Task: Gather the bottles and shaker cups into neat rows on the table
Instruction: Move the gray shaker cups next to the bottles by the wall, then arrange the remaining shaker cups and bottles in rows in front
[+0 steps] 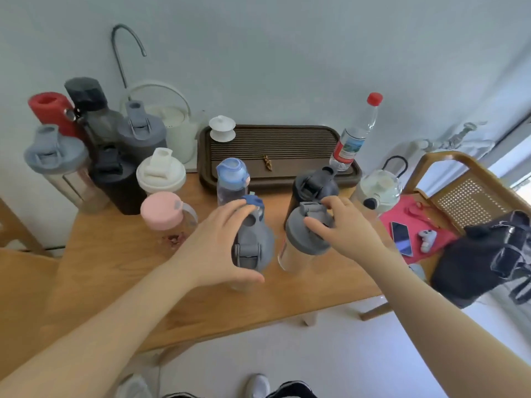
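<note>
My left hand (pixel 214 245) wraps the lid of a grey shaker cup with a blue cap (pixel 253 242) at the table's middle. My right hand (pixel 344 225) grips the lid of a second grey-lidded clear shaker (pixel 304 242) beside it. Behind them stand a blue-lidded bottle (pixel 231 179), a black shaker (pixel 314 186) and a clear-lidded bottle (pixel 379 191). A red-capped water bottle (pixel 356 136) stands on the tray's right end. At the left, several cups are grouped: a pink-lidded cup (pixel 162 211), a white-lidded shaker (pixel 161 173), a black shaker (pixel 115 179), grey shakers and a red one (pixel 51 110).
A dark tea tray (pixel 275 147) with a white lidded cup (pixel 222 128) lies at the back of the wooden table (pixel 115 268). A white kettle (pixel 178 124) stands by the wall. At the right, a phone (pixel 400 237) on a red cloth, a black bag (pixel 482 257), a cane chair (pixel 465 193).
</note>
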{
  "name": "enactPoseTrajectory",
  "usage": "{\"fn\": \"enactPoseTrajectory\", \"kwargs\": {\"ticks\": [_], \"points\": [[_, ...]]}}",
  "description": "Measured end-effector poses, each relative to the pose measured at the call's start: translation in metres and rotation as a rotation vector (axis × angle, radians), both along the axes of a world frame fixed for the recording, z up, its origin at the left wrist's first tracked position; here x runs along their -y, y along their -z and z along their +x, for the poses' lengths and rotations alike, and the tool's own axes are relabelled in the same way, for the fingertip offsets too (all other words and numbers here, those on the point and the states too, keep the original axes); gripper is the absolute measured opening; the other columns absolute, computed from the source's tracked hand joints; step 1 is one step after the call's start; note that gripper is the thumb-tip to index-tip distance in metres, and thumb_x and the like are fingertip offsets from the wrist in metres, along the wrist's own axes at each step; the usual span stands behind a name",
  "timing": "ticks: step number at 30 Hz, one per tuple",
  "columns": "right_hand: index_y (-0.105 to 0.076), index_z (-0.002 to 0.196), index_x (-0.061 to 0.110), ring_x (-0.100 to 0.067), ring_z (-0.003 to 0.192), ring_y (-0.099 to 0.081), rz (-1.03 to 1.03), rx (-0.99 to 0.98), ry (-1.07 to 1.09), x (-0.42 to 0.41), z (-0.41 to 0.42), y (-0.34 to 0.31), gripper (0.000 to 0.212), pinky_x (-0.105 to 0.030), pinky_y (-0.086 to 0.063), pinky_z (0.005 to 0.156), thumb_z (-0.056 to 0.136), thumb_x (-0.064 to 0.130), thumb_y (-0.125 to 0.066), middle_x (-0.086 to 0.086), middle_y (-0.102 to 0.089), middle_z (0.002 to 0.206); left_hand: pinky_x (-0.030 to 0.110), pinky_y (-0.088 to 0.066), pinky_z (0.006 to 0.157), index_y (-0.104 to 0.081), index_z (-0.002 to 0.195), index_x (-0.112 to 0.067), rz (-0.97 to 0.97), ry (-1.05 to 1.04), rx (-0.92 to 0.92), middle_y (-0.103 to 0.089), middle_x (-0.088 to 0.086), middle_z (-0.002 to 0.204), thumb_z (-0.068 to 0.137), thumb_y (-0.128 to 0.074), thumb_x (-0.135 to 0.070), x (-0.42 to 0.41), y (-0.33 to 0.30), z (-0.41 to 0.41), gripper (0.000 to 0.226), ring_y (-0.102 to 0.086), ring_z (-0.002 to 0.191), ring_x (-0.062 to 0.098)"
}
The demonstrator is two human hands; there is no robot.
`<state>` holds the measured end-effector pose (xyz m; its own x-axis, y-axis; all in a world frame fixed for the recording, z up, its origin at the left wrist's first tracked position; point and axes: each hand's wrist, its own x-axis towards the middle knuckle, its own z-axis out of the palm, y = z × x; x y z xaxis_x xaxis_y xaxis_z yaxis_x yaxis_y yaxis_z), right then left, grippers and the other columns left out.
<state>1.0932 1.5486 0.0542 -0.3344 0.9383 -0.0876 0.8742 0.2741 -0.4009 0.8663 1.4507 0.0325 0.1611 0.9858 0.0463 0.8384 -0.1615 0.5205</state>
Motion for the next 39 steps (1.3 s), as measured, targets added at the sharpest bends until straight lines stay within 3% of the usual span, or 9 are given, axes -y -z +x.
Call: {"fn": "enactPoseTrajectory", "kwargs": {"ticks": [5, 10, 13, 19, 24, 28, 33, 36, 39], "points": [[-0.038, 0.136, 0.019, -0.019, 0.119, -0.046, -0.08, 0.001, -0.272, -0.001, 0.006, -0.008, 0.057, -0.028, -0.039, 0.09, 0.085, 0.034, -0.059, -0.002, -0.044, 0.135, 0.029, -0.029, 0.105, -0.012, 0.145, -0.022, -0.074, -0.134, -0.017, -0.016, -0.009, 0.151, 0.056, -0.075, -0.061, 0.007, -0.009, 0.021, 0.116, -0.024, 0.135, 0.011], [-0.044, 0.134, 0.025, -0.02, 0.128, -0.037, -0.142, 0.114, -0.644, 0.0, 0.005, -0.022, 0.059, -0.04, -0.038, 0.102, 0.079, 0.005, -0.053, 0.002, -0.04, 0.141, 0.03, -0.034, 0.1, -0.014, 0.145, -0.022, -0.082, -0.185, -0.055, -0.023, -0.008, 0.148, 0.063, -0.075, -0.055, 0.004, -0.012, 0.023, 0.107, -0.03, 0.132, 0.013], [-0.051, 0.127, 0.031, -0.023, 0.14, -0.017, -0.066, 0.236, -0.849, 0.003, -0.003, -0.021, 0.059, -0.039, -0.02, 0.114, 0.079, -0.004, -0.046, 0.002, -0.028, 0.15, 0.032, -0.038, 0.099, -0.011, 0.145, -0.026, -0.118, -0.199, -0.043, -0.024, -0.008, 0.147, 0.064, -0.074, -0.054, 0.005, -0.012, 0.023, 0.106, -0.031, 0.131, 0.013], [-0.033, 0.134, 0.044, -0.014, 0.144, 0.014, -0.159, 0.102, -0.78, 0.006, 0.012, -0.02, 0.077, -0.037, -0.01, 0.115, 0.079, -0.007, -0.047, 0.009, 0.01, 0.156, 0.036, -0.034, 0.106, -0.002, 0.146, -0.026, -0.113, -0.197, -0.094, 0.0, -0.011, 0.153, 0.06, -0.073, -0.06, 0.006, -0.014, 0.025, 0.116, -0.018, 0.139, 0.016], [-0.001, 0.146, 0.035, -0.014, 0.145, -0.001, -0.165, -0.092, -0.497, 0.013, 0.026, 0.003, 0.108, -0.037, -0.019, 0.116, 0.069, 0.045, -0.076, 0.013, 0.011, 0.156, 0.035, -0.027, 0.109, -0.003, 0.145, -0.024, -0.123, -0.039, -0.371, 0.014, -0.008, 0.154, 0.054, -0.073, -0.065, 0.002, -0.023, 0.025, 0.122, -0.011, 0.14, 0.019], [-0.011, 0.143, 0.037, -0.019, 0.135, -0.029, -0.118, -0.093, -0.463, 0.017, 0.017, 0.017, 0.11, -0.029, -0.035, 0.099, 0.059, 0.042, -0.083, 0.008, -0.013, 0.153, 0.038, -0.033, 0.105, -0.012, 0.143, -0.023, -0.144, 0.038, -0.519, 0.006, 0.002, 0.154, 0.058, -0.072, -0.062, -0.007, -0.021, 0.028, 0.111, -0.031, 0.131, 0.027], [-0.021, 0.14, 0.033, -0.018, 0.12, -0.046, 0.004, -0.211, -0.464, 0.016, 0.013, 0.028, 0.1, -0.03, -0.047, 0.088, 0.06, 0.032, -0.081, 0.009, -0.036, 0.136, 0.035, -0.041, 0.093, -0.026, 0.139, -0.024, -0.096, 0.015, -0.366, -0.012, 0.005, 0.145, 0.062, -0.072, -0.05, -0.006, -0.015, 0.022, 0.093, -0.046, 0.113, 0.028], [-0.025, 0.135, 0.039, -0.009, 0.113, -0.047, 0.014, -0.311, -0.446, 0.018, 0.011, 0.023, 0.095, -0.017, -0.042, 0.082, 0.06, 0.029, -0.082, 0.019, -0.039, 0.122, 0.028, -0.037, 0.083, -0.028, 0.137, -0.029, -0.057, -0.015, -0.274, -0.019, 0.002, 0.139, 0.06, -0.073, -0.047, 0.0, -0.021, 0.017, 0.091, -0.047, 0.109, 0.024], [-0.027, 0.128, 0.051, -0.001, 0.116, -0.047, 0.045, -0.486, -0.453, 0.011, 0.002, -0.004, 0.087, -0.019, -0.042, 0.093, 0.057, 0.043, -0.078, 0.023, -0.046, 0.125, 0.031, -0.043, 0.086, -0.027, 0.134, -0.038, 0.047, -0.08, -0.17, -0.019, -0.007, 0.138, 0.055, -0.073, -0.05, 0.003, -0.049, 0.002, 0.092, -0.049, 0.109, 0.02]]}}
